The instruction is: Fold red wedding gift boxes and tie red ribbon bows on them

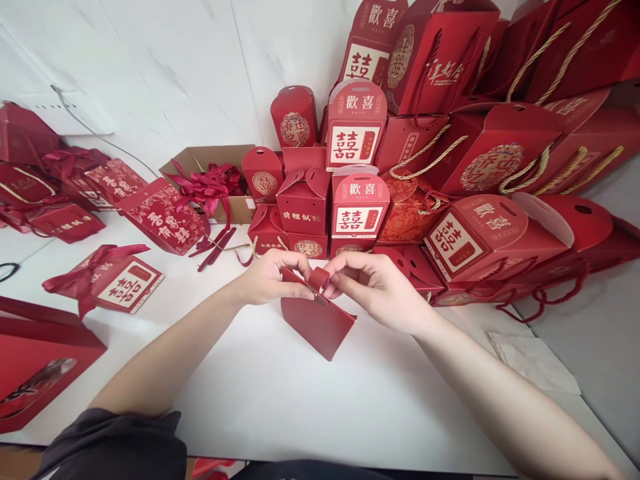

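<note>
A small dark red box [320, 327] stands on the white table in front of me, with a short red strap [319, 279] curving up at its top. My left hand [277, 277] pinches the box's top edge at its left side, thumb along the front. From the right, my right hand [373, 287] grips the strap's end between thumb and fingers. A small gold-coloured spot shows under the strap between the two hands. My fingertips partly hide the top of the box.
Stacked red gift boxes [359, 207] line the back and right. An open cardboard box [245, 208] holds red ribbons [215, 187]. A ribboned box [125, 283] and a large red bag [40, 360] are at left. White papers [535, 360] lie at right.
</note>
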Demonstrator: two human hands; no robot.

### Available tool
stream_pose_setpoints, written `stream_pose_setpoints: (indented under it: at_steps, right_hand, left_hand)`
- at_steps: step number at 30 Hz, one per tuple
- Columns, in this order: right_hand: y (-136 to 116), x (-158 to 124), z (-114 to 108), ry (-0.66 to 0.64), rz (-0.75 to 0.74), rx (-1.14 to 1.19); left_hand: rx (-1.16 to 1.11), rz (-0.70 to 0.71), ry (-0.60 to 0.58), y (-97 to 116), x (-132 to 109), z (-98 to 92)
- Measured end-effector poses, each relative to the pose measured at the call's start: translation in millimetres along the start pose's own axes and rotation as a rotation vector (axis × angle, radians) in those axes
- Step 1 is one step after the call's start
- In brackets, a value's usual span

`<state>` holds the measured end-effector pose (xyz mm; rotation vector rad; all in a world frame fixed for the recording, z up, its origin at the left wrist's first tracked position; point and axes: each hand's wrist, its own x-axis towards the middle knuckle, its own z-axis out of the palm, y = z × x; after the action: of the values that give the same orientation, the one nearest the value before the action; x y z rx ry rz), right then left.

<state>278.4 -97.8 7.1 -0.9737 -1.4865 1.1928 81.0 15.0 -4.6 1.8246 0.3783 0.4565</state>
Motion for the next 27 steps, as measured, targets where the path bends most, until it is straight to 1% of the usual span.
stream_pose_setpoints:
  at_steps: [2, 5, 10, 12, 14, 15, 17, 19, 20, 21, 23, 25, 27]
  right_hand:
    - [3, 2, 0, -0.018, 0.007, 0.038]
    - [5, 4, -1, -0.041, 0.026, 0.037]
    - [5, 5, 0, -0.093, 0.132, 0.012]
    - [4, 4, 0, -0.118, 0.149, 0.021]
    - [4, 4, -1, -0.122, 0.158, 0.031]
    - [4, 4, -1, -0.119, 0.162, 0.029]
    - [4, 4, -3, -0.11, 0.168, 0.01]
    - [4, 4, -5, -0.114, 0.154, -0.022]
    - [4, 4, -6, -0.118, 0.137, -0.038]
    - [4, 4, -7, -0.123, 0.121, -0.052]
    - [5, 4, -8, -0.118, 0.094, -0.076]
    - [5, 3, -7, -0.058, 0.066, -0.13]
    - [6, 2, -4, 0.057, 0.01, -0.242]
  left_hand:
    - [0.011, -0.009, -0.007, 2, 0, 0.3]
    - [0.024, -0.012, -0.019, 3, 1, 0.0]
    - [0.053, 0.007, -0.035, 3, 0, -1.7]
    - [0.104, 0.036, -0.04, 2, 0, -1.8]
    - [0.204, 0.127, 0.016, 3, 0, -1.3]
    - [0.264, 0.192, 0.08, 3, 0, -1.0]
    - [0.388, 0.321, 0.244, 4, 1, -0.4]
    - [0.507, 0.394, 0.374, 6, 0, 0.1]
    - [0.558, 0.409, 0.406, 8, 0, 0.5]
    - [0.598, 0.41, 0.409, 10, -1, 1.2]
    - [0.635, 0.389, 0.364, 15, -4, 4.1]
    - [0.64, 0.351, 0.356, 19, -7, 9.7]
    - [0.67, 0.297, 0.443, 21, -11, 17.9]
